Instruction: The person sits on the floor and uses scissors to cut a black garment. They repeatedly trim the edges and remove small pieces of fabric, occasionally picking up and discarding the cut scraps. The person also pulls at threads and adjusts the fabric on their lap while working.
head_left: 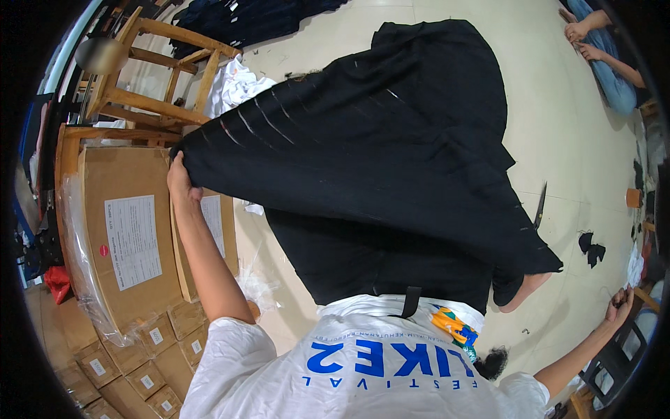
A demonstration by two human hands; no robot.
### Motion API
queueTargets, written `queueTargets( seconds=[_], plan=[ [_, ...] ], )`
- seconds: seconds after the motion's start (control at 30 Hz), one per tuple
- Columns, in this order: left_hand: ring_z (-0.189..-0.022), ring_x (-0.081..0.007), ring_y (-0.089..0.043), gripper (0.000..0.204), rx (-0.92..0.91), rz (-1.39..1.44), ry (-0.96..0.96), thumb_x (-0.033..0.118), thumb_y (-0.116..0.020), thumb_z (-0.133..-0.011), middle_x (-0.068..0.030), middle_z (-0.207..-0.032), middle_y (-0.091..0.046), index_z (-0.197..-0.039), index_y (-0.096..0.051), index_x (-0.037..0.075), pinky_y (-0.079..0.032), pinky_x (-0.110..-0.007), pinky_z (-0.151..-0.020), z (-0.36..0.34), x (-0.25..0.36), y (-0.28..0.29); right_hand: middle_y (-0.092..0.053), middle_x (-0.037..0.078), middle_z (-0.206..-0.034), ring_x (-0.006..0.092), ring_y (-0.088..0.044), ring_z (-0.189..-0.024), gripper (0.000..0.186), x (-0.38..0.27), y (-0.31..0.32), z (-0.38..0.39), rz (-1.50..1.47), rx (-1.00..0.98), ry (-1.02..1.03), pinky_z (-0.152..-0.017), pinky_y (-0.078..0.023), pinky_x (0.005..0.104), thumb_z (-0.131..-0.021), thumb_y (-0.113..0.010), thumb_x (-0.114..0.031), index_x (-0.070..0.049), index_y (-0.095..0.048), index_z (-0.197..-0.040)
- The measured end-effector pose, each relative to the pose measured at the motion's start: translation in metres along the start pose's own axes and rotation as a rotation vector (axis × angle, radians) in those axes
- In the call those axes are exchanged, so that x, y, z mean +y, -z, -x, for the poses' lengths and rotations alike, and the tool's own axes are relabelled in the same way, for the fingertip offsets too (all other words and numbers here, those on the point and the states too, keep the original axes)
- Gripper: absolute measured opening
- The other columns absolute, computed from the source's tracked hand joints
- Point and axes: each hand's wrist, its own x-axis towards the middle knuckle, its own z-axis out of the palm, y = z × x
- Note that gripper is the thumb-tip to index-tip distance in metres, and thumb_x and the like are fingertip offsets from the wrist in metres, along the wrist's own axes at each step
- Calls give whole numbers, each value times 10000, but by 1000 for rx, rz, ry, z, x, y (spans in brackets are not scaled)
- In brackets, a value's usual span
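Head view: the left hand [181, 180] has its fingers closed on the left corner of the black cloth [363, 153], spread over the floor [593, 185]. Right hand [618, 307] looks curled; its hold I cannot tell. Cloth: probably soft, floppy; best gripped by edges.

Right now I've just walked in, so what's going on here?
A person's left hand grips an edge of a large black cloth, which spreads out in front of them. Their right hand is out to the side, off the cloth; I can't tell whether it holds anything. A dark pointed tool, probably scissors, is by the cloth's right edge, and part of another person shows at the upper right.
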Motion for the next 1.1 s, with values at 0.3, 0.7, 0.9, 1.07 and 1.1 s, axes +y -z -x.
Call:
queueTargets(
  seconds=[0.3, 0.7, 0.9, 1.07, 1.1],
  plan=[
    [-884, -304, -743, 325, 20, 7, 162, 225, -574, -1025, -182, -1036, -733, -1184, -637, -50, -634, -413, -741, -98, -30, -7, -634, -5, -886, 72, -381, -599, 262, -89, 151, 7, 255, 547, 99, -536, -337, 232, -996, -671, -145, -2, -676, -1214],
    [-882, -305, -738, 332, 83, -216, 48, 172, -580, -1008, -217, -1060, -719, -1189, -627, -102, -618, -421, -763, -189, -47, -4, -695, 46, -937, 157, -617, -794, 372, -159, 170, 156, 815, 714, 387, -682, -499, 306, -934, -730, -291, -5, -710, -1171],
    [-1083, -366, -697, 583, 257, -476, -135, 285, -561, -1000, -290, -1211, -662, -1288, -522, -220, -580, -450, -897, -197, -67, -29, -711, 61, -976, 177, -637, -844, 379, -188, 203, 219, 793, 980, 567, -719, -522, 322, -917, -749, -305, 9, -726, -1129],
    [-801, -228, -685, 405, -18, -120, -25, 287, -582, -1056, -159, -996, -660, -1155, -592, -106, -587, -314, -722, -191, -83, -46, -725, 73, -1009, 194, -654, -886, 388, -144, 189, 177, 924, 994, 531, -750, -541, 336, -903, -765, -316, 20, -739, -1095],
    [-747, -189, -665, 380, 35, -51, 60, 295, -578, -1065, -123, -946, -653, -1126, -608, -79, -575, -289, -682, -184, -83, -48, -728, 75, -1016, 198, -657, -895, 390, -119, 167, 166, 924, 930, 509, -756, -545, 339, -900, -768, -318, 22, -742, -1088]
  ],
)
